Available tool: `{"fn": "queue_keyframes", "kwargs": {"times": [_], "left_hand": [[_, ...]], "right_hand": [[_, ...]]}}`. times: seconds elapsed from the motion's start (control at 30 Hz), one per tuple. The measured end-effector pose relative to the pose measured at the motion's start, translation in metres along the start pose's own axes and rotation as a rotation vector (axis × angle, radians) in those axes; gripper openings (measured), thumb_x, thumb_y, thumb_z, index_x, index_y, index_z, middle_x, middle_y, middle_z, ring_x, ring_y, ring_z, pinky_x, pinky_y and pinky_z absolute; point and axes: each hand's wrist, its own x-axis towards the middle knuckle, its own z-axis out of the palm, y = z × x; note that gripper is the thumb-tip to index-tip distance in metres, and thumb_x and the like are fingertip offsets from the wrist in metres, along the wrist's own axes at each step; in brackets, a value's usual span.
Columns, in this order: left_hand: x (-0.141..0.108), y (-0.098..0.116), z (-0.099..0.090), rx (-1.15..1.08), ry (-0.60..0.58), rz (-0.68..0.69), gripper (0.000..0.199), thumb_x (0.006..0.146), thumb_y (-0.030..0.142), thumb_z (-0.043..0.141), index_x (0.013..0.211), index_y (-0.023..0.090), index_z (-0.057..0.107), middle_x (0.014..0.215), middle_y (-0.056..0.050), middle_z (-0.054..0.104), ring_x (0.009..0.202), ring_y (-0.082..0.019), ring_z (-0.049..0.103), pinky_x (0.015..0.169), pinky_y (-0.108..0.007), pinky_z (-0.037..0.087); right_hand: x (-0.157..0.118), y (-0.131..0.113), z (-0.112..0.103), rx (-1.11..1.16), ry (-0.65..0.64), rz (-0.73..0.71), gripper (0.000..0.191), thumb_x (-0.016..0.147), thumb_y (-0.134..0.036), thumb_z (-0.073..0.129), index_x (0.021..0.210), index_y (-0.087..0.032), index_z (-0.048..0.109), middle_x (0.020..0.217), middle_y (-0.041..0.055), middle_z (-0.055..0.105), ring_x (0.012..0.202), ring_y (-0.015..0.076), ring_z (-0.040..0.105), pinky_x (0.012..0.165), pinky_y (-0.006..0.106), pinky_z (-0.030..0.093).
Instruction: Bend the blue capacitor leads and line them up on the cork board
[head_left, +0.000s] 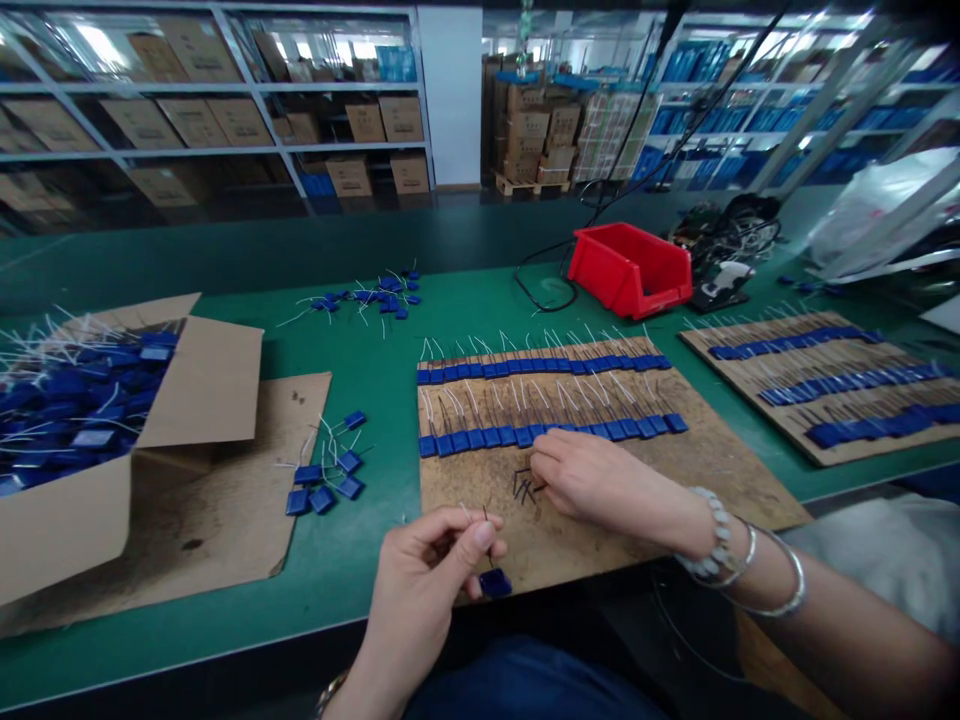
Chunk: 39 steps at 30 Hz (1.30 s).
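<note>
My left hand pinches a blue block-shaped electronic component by its wire leads, above the board's front edge. One lead is pale and bare; the other carries a dark sleeve. Fingers curled together, my right hand rests on the brown board beside a small pile of short black tubes. Its fingertips meet the pile's right side, and what they grip is hidden. Behind it, two rows of blue components lie across the board, leads pointing away; many leads wear dark sleeves.
An open carton full of blue components stands left on flat cardboard. Loose components lie nearby, with more farther back. A red bin and a black cable sit behind. Another filled board is at right.
</note>
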Motion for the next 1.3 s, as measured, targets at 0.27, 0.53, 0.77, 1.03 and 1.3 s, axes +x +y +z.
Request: {"fn": "queue_keyframes", "kwargs": {"times": [0.27, 0.53, 0.77, 1.03, 1.3], "left_hand": [[0.002, 0.003, 0.013, -0.018, -0.075, -0.098, 0.038, 0.074, 0.05, 0.084, 0.082, 0.014, 0.075, 0.079, -0.008, 0.074, 0.043, -0.002, 0.052, 0.044, -0.008, 0.04], [0.008, 0.004, 0.036, -0.001, -0.141, -0.143, 0.04, 0.073, 0.05, 0.085, 0.085, 0.013, 0.076, 0.079, -0.01, 0.075, 0.043, -0.002, 0.051, 0.044, -0.008, 0.037], [0.003, 0.007, 0.044, 0.017, -0.205, -0.105, 0.035, 0.078, 0.047, 0.081, 0.077, 0.013, 0.076, 0.074, -0.008, 0.074, 0.044, -0.002, 0.05, 0.045, -0.009, 0.036], [-0.001, 0.009, 0.046, -0.017, -0.197, -0.127, 0.033, 0.074, 0.046, 0.084, 0.077, 0.014, 0.076, 0.07, -0.008, 0.073, 0.044, -0.004, 0.05, 0.043, -0.01, 0.039], [-0.002, 0.01, 0.047, -0.028, -0.207, -0.121, 0.03, 0.076, 0.043, 0.083, 0.076, 0.014, 0.077, 0.07, -0.008, 0.073, 0.043, -0.003, 0.05, 0.042, -0.008, 0.038]], "right_hand": [[-0.04, 0.014, 0.012, 0.976, 0.378, 0.565, 0.012, 0.086, -0.026, 0.068, 0.095, -0.02, 0.065, 0.081, 0.0002, 0.067, 0.071, 0.0143, 0.064, 0.066, 0.029, 0.051], [-0.052, -0.029, 0.022, 1.674, 0.519, 0.73, 0.022, 0.079, -0.033, 0.084, 0.088, -0.019, 0.071, 0.083, 0.0014, 0.073, 0.074, 0.0097, 0.065, 0.07, 0.019, 0.052], [-0.035, -0.052, 0.01, 1.871, 0.548, 0.664, 0.018, 0.08, -0.032, 0.084, 0.082, -0.02, 0.071, 0.075, -0.0014, 0.072, 0.071, 0.0083, 0.065, 0.068, 0.016, 0.05], [-0.032, -0.052, 0.002, 1.899, 0.54, 0.564, 0.019, 0.082, -0.028, 0.082, 0.078, -0.019, 0.066, 0.082, 0.0003, 0.073, 0.071, 0.0102, 0.065, 0.066, 0.02, 0.05], [-0.03, -0.052, 0.001, 1.867, 0.54, 0.538, 0.019, 0.085, -0.027, 0.08, 0.079, -0.019, 0.064, 0.08, 0.0, 0.073, 0.072, 0.0101, 0.064, 0.067, 0.02, 0.05]]}}
